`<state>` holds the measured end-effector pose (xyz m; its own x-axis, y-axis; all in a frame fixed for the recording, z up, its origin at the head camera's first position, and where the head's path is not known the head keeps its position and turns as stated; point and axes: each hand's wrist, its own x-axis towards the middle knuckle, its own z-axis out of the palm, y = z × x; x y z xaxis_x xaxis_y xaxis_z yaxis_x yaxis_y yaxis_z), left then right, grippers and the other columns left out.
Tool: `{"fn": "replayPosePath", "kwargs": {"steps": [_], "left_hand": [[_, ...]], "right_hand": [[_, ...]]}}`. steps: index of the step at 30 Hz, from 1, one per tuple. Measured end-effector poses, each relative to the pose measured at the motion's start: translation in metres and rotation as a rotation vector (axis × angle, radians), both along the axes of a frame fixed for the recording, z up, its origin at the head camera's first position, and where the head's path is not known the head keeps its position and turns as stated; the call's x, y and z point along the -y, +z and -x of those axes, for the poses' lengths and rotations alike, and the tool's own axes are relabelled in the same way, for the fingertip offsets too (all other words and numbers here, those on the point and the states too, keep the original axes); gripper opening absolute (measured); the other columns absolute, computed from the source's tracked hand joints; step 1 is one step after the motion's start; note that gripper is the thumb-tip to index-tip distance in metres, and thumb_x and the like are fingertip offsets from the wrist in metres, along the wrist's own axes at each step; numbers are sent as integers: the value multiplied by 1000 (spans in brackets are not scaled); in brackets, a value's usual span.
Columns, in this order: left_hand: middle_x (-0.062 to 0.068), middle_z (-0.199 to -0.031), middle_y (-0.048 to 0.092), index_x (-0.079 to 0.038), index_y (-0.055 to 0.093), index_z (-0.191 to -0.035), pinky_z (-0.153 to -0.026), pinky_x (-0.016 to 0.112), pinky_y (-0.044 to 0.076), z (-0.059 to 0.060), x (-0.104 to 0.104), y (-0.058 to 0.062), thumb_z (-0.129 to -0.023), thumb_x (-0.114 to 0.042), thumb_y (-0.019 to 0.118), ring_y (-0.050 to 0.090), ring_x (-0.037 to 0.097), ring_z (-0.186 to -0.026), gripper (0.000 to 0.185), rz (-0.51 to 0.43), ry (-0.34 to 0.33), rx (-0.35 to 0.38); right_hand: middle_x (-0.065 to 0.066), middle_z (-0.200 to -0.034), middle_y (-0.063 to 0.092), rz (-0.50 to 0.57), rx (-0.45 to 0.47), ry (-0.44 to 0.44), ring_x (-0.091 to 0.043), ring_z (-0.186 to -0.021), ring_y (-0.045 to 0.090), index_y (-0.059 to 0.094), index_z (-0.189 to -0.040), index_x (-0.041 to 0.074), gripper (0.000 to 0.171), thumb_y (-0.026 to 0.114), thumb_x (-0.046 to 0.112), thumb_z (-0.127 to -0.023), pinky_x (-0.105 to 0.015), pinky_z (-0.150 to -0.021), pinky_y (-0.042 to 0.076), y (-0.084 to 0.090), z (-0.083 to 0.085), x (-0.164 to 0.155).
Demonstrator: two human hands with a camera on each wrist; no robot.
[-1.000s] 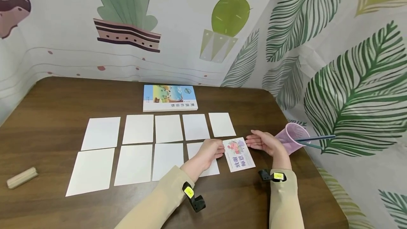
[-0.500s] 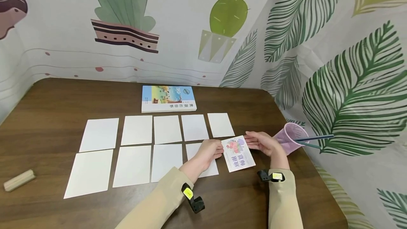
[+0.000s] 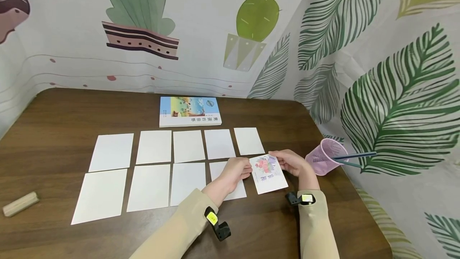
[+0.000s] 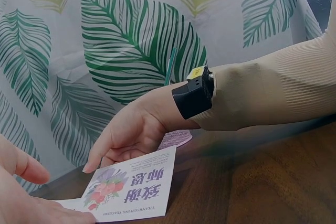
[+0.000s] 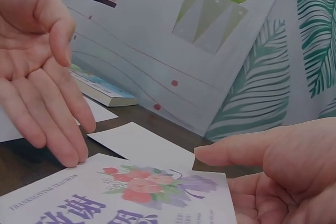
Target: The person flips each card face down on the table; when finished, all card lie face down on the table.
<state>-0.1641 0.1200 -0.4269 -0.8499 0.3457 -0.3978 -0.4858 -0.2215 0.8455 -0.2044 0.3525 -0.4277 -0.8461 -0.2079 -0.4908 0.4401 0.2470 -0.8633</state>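
A printed card [image 3: 267, 177] with flowers and purple characters lies at the right end of the near row, its right edge raised off the table. My right hand [image 3: 291, 162] pinches that edge, thumb on top and fingers underneath. In the left wrist view the right hand [image 4: 131, 132] props up the tilted card [image 4: 131, 190]. My left hand [image 3: 237, 170] stands open at the card's left edge, palm towards it. In the right wrist view the left hand [image 5: 37, 93] has straight fingers whose tips reach the card [image 5: 147, 192], and the right thumb [image 5: 236, 153] lies above it.
Several blank white cards [image 3: 187, 147] lie in two rows on the brown table [image 3: 54, 111]. A book [image 3: 189, 111] sits behind them. A pink cup [image 3: 325, 156] holding pencils stands at the right edge, and a wooden block [image 3: 19, 204] lies far left. Patterned curtains close in the back and right.
My right hand has slid a little left and lifted the printed card's right edge, so the card now tilts and part of its text is hidden. The left hand has barely moved.
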Motion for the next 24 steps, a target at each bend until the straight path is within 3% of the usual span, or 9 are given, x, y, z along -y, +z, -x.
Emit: {"fn": "replayPosePath", "kwargs": {"steps": [13, 16, 20, 24], "left_hand": [[26, -118, 58, 16, 53, -114, -104, 42, 50, 0, 0, 0, -89, -5, 45, 60, 35, -113, 34, 0, 0, 2], [29, -121, 57, 17, 50, -122, -105, 43, 49, -1, 1, 1, -90, -6, 45, 59, 37, -117, 39, -13, 6, -8], [33, -127, 55, 17, 43, -134, -106, 43, 48, -2, 1, 7, -95, -9, 45, 57, 40, -121, 46, -44, 6, -28], [34, -128, 56, 16, 43, -135, -106, 43, 49, -4, -1, 16, -98, -10, 45, 58, 39, -122, 45, -79, -28, -33]], "right_hand": [[5, -73, 72, 34, -5, 0, -5, -68, 68, 72, -82, 13, 27, 50, 8, -97, -18, -63, 58, -5, -1, 1], [5, -73, 71, 25, 0, -8, -5, -67, 67, 71, -81, 13, 27, 50, 8, -98, -17, -63, 57, -6, -1, 0], [5, -72, 71, 27, -3, -17, -4, -67, 67, 71, -81, 13, 27, 51, 8, -97, -17, -63, 57, -5, -1, -1], [5, -72, 71, 24, -17, -15, -4, -67, 66, 71, -81, 13, 25, 53, 9, -96, -17, -63, 57, -1, -1, -1]]}}
